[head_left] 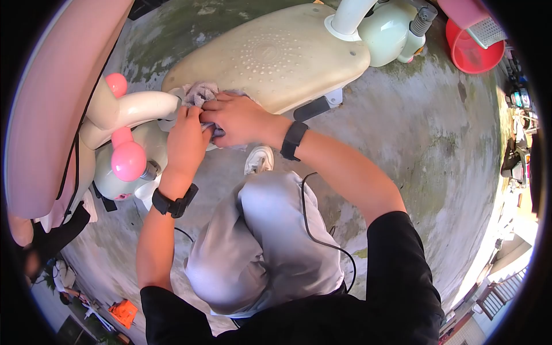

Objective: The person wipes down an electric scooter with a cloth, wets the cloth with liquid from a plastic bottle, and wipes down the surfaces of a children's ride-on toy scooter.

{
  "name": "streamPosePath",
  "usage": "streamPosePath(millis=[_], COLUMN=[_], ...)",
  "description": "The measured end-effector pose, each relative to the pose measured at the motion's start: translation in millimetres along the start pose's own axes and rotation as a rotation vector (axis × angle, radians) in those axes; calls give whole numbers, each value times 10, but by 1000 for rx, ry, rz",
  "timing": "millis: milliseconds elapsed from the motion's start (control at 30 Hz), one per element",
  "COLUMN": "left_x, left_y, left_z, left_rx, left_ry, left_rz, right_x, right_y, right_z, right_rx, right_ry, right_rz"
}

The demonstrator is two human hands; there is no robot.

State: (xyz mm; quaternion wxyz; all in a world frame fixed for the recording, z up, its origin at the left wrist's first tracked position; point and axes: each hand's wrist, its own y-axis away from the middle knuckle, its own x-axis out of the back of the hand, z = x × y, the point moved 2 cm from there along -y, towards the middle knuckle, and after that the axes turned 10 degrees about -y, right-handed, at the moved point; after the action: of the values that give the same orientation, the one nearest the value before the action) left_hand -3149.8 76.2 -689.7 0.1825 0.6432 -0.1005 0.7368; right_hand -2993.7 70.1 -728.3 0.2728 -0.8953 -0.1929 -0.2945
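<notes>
A greyish, crumpled cloth (201, 93) is bunched at the near left end of a cream board (313, 63) with a raised dot pattern, part of what looks like a ride-on toy. My left hand (188, 135) grips the cloth from below, fingers closed, beside a cream curved tube (146, 108). From the right, my right hand (244, 119) presses close against the left one, its fingers curled into the same cloth. The fingertips of both hands are partly hidden in its folds.
Pink balls (129, 161) and a large pink panel (57, 98) stand at the left. A white post (351, 17) rises from the board's far end. At the upper right sits a red basin (474, 54). A black cable (307, 221) crosses my knee.
</notes>
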Motion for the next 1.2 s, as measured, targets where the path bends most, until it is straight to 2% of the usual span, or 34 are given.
streamPosePath(millis=[100,267,367,533,667,800,1000,1067,1200], left_x=[-32,-112,-231,-313,-269,-194,-83,-67,-25], left_y=[46,-185,-413,-644,-540,-281,286,411,409], left_z=[216,767,1104,1468,1199,815,76,-36,11], left_rx=[-102,-204,-253,-356,-371,-283,-115,-68,-112], left_ry=[43,27,132,145,183,213,183,161,122], left_rz=[0,-7,3,51,25,10,52,23,16], right_x=[105,471,781,1114,963,668,102,4,24], right_y=[279,708,947,1147,983,744,261,194,248], right_z=[-60,23,150,261,118,1,-257,-304,-342], right_rx=[-50,-68,-222,-230,-269,-227,-11,-14,-78], right_ry=[9,36,90,129,189,151,16,11,-48], right_rz=[-23,131,95,171,136,93,-49,-76,-95])
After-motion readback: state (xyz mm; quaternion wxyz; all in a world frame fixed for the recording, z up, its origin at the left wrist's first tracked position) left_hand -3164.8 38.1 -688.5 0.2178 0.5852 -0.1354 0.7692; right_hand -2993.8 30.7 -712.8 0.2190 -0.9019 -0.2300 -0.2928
